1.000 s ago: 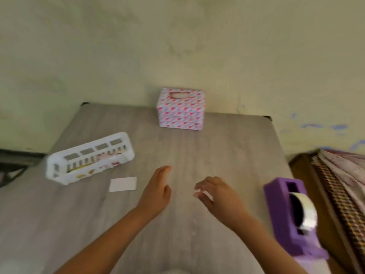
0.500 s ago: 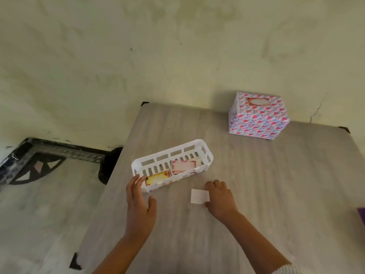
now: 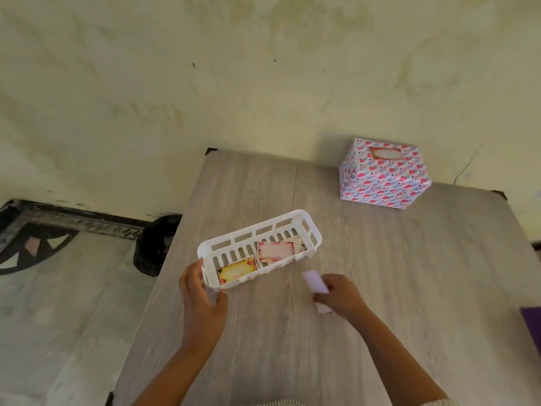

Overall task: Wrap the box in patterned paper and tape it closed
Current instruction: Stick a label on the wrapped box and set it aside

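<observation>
**Wrapped box at the back, hands busy at the basket**

Here's the grey wood-grain table [image 3: 380, 288], filling the right of the view, and the white slotted basket [image 3: 311, 230] sits on it as our landmark. Beyond the basket and off to its right, up against the wall, stands the box [image 3: 383, 177], fully covered in pink-and-blue heart paper with a framed label on its top face. It is well apart from the basket and from both hands.

Inside the basket lie two decorated cards: a yellow-centred card [image 3: 236, 270] at the left end and a pink-bordered card [image 3: 275, 251] toward the right end.

At the basket's near-left corner, the left hand [image 3: 202, 300] has fingers up against the end wall and the thumb just under the front edge, loosely cupping it rather than clamping it. Just in front of the basket's right half, the right hand [image 3: 341, 297] curls round a small pale slip [image 3: 314, 284], which is blurred, so it may be paper or card. A purple edge [image 3: 531, 320] peeks in far right of the basket.
</observation>
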